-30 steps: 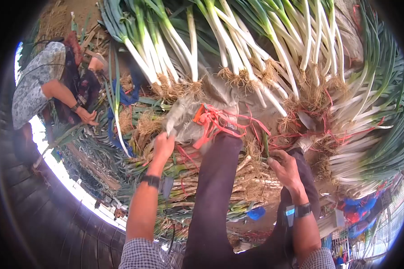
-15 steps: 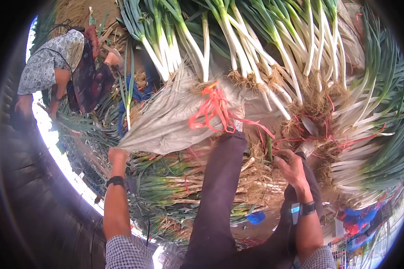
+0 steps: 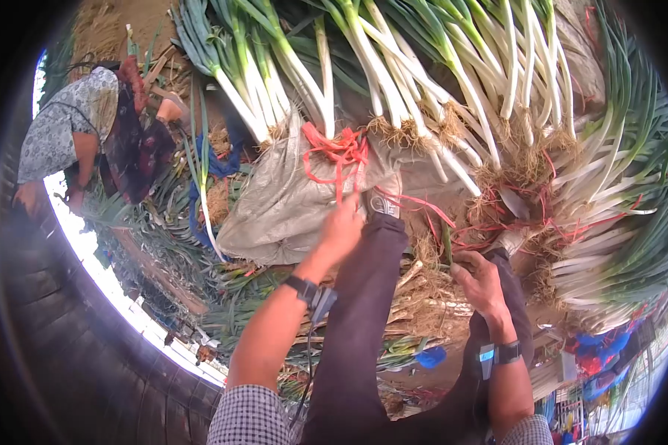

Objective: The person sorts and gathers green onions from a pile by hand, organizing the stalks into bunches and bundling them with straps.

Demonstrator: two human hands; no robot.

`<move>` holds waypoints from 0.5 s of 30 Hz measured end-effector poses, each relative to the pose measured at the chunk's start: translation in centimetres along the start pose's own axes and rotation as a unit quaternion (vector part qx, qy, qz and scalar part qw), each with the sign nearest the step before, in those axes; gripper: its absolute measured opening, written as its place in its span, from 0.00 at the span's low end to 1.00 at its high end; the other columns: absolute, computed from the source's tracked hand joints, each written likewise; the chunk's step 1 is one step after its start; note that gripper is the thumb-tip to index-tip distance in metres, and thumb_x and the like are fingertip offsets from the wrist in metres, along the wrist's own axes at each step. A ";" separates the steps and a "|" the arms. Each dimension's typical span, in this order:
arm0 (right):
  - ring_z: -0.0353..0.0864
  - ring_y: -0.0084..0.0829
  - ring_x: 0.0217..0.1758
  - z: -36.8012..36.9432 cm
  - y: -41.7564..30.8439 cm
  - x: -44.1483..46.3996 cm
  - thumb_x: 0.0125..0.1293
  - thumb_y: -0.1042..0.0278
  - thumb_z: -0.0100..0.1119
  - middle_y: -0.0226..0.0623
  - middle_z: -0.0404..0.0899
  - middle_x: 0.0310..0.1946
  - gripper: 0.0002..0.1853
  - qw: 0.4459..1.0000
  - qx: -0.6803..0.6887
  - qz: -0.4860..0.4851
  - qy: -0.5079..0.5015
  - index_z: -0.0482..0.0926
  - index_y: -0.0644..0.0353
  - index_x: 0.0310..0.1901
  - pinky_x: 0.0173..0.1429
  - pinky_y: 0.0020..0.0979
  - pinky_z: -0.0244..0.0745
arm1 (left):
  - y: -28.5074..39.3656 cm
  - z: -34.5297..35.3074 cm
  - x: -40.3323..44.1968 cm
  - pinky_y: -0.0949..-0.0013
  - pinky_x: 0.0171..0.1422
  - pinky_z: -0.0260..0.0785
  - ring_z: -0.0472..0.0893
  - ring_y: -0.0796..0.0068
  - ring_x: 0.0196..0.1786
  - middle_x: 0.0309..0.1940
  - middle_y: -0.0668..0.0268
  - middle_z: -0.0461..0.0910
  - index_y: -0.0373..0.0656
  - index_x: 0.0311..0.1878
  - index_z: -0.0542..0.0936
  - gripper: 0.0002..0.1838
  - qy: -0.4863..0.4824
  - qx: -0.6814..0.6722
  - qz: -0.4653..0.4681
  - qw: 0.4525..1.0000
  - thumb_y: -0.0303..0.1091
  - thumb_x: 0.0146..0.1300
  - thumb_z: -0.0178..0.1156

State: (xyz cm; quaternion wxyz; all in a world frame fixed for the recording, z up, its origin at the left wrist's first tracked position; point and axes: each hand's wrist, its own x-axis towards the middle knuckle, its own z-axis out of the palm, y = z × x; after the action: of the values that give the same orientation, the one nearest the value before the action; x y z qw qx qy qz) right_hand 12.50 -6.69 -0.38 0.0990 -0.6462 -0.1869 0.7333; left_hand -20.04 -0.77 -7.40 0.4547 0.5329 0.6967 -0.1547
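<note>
My left hand (image 3: pixel 341 228) is closed at the lower end of a tangle of red plastic ties (image 3: pixel 343 152), just above my knee. Under the ties lies a pale woven cloth (image 3: pixel 274 196), spread beneath the roots of the upper leeks (image 3: pixel 386 81). My right hand (image 3: pixel 479 282) rests by my other knee, its fingers curled near a thin green leaf piece (image 3: pixel 447 243); whether it grips the leaf is unclear. More red ties (image 3: pixel 497 230) lie among the roots beyond it.
Bundled leeks (image 3: pixel 608 215) fill the right side. Other leeks (image 3: pixel 416 308) lie beneath my legs. At the left a person in a patterned top (image 3: pixel 70 122) bends over leaves. A blue clump (image 3: pixel 430 357) sits low in the middle.
My left hand has let go of the cloth's left corner and moved right to the red ties. The cloth has been drawn out leftward over the ground. My right hand has hardly moved.
</note>
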 end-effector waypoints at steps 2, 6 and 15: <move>0.85 0.30 0.44 -0.2 -0.5 -0.4 0.69 0.68 0.64 0.45 0.86 0.40 0.17 0.999 -0.050 -0.019 0.000 0.78 0.72 0.53 0.50 0.31 0.79 | 1.7 -2.2 4.9 0.45 0.55 0.74 0.83 0.40 0.49 0.46 0.40 0.83 0.40 0.66 0.73 0.27 0.047 0.005 -0.086 0.995 0.38 0.64 0.61; 0.85 0.33 0.45 -0.6 -3.4 -1.5 0.68 0.68 0.65 0.46 0.85 0.39 0.17 0.995 -0.068 -0.074 0.021 0.79 0.71 0.53 0.51 0.32 0.78 | -2.0 -2.5 13.0 0.47 0.48 0.76 0.84 0.39 0.41 0.42 0.42 0.83 0.40 0.53 0.80 0.20 -0.004 -0.066 -0.182 0.981 0.40 0.61 0.63; 0.85 0.33 0.44 -1.5 -0.8 -1.8 0.68 0.67 0.64 0.47 0.86 0.39 0.18 0.996 -0.067 -0.052 0.034 0.78 0.72 0.54 0.52 0.32 0.79 | 3.0 0.7 6.0 0.55 0.36 0.74 0.82 0.58 0.30 0.26 0.54 0.82 0.35 0.28 0.79 0.15 -0.363 0.161 0.179 0.900 0.32 0.70 0.51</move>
State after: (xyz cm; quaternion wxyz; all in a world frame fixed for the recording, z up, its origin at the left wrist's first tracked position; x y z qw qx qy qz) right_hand 14.13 -6.47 1.45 0.1000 -0.6656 -0.2656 0.6902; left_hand -17.17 3.50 -11.76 0.6041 0.6214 0.3417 -0.3635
